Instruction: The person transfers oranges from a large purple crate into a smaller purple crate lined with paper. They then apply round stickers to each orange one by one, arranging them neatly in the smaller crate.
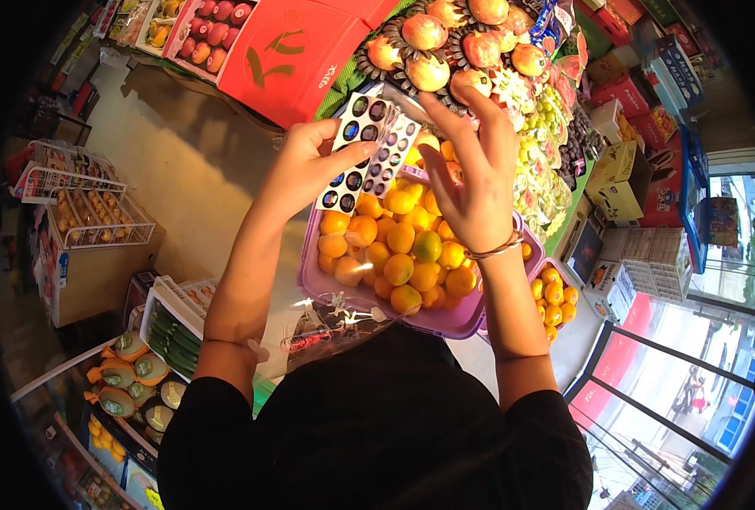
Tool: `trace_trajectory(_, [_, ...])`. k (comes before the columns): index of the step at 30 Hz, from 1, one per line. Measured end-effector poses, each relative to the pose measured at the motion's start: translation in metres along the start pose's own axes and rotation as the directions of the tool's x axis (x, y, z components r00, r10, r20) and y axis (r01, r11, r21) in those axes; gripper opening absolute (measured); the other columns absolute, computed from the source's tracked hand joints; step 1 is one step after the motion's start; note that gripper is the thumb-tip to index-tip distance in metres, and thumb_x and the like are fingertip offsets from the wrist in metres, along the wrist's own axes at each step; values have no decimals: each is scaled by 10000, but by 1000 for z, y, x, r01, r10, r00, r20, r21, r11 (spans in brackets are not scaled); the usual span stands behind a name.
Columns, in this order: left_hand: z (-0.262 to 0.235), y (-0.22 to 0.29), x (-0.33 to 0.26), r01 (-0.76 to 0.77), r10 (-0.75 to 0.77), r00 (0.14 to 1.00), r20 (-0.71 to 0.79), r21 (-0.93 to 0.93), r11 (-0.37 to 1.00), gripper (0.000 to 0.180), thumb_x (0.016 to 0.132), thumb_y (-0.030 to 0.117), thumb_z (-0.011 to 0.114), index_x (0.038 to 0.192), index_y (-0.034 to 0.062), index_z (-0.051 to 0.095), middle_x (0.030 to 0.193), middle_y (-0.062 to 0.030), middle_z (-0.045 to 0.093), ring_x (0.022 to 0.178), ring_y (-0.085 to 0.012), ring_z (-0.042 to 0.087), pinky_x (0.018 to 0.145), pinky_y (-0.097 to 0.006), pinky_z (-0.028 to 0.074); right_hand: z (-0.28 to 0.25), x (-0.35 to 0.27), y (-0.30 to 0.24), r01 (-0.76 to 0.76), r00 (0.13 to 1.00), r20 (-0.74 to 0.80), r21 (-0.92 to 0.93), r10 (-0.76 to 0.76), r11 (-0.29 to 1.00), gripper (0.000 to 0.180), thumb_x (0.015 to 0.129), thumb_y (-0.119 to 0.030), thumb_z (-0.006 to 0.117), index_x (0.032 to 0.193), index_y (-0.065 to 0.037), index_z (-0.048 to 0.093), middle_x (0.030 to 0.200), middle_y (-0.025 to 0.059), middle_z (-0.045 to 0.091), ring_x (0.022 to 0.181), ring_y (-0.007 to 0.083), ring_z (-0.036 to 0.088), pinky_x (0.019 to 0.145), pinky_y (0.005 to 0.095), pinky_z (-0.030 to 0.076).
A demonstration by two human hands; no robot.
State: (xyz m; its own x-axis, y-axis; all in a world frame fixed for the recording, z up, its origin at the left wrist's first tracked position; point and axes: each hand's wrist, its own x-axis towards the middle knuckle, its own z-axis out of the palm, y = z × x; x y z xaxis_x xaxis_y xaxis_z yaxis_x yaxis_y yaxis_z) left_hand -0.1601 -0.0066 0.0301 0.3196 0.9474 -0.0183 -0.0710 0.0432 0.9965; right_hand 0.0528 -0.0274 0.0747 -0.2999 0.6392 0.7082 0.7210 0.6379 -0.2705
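Two hands are working above a purple basket [445,327] of orange fruit [400,270]: the left hand [309,166] is pinching a wide sticker sheet [367,129] with its thumb across the face, a narrow sticker sheet [392,155] is overlapping or lying just beside its right edge, and the right hand [478,183] is spreading its fingers, apparently grasping nothing. Both sheets are leaning over the basket's far left part, and that thumb seems to be doing most of the holding — should it be loosening, the narrow sheet could be slipping out first and landing among the fruit. Whether a sticker is clinging to a right fingertip is too small to tell; if one is, a careless brush could be fixing it in the wrong spot. The bracelet [496,252] is sitting near the basket's right rim — a low sweep could be snagging it there.
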Motion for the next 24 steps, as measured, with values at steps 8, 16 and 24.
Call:
trace_trajectory(8, [-15, 11, -3, -251, 220, 966, 134, 294, 922, 124, 926, 102, 593, 947, -13, 634, 764, 62, 544, 678, -21, 446, 569, -221, 380, 47, 30, 8, 169, 966, 167, 160, -196, 972, 178, 749, -181, 728, 917, -148, 681, 1029, 15, 595, 1056, 242, 522, 994, 438, 322])
trace_trajectory(16, [-23, 15, -11, -222, 228, 973, -37, 125, 967, 217, 969, 171, 553, 959, -32, 630, 827, 51, 577, 753, -23, 492, 664, -206, 415, 40, 63, -12, 217, 956, 146, 225, -253, 950, 162, 783, -135, 703, 901, -82, 604, 895, 79, 580, 905, 278, 538, 903, 400, 360])
trace_trajectory(24, [-26, 0, -11, -67, 49, 987, -153, -115, 991, 296, 993, 244, 508, 1012, -13, 654, 926, -1, 670, 813, -44, 599, 722, -203, 466, 55, 49, -19, 297, 954, -38, -6, -297, 955, 203, 727, -161, 741, 878, -88, 627, 1032, 66, 616, 972, 231, 553, 960, 430, 350])
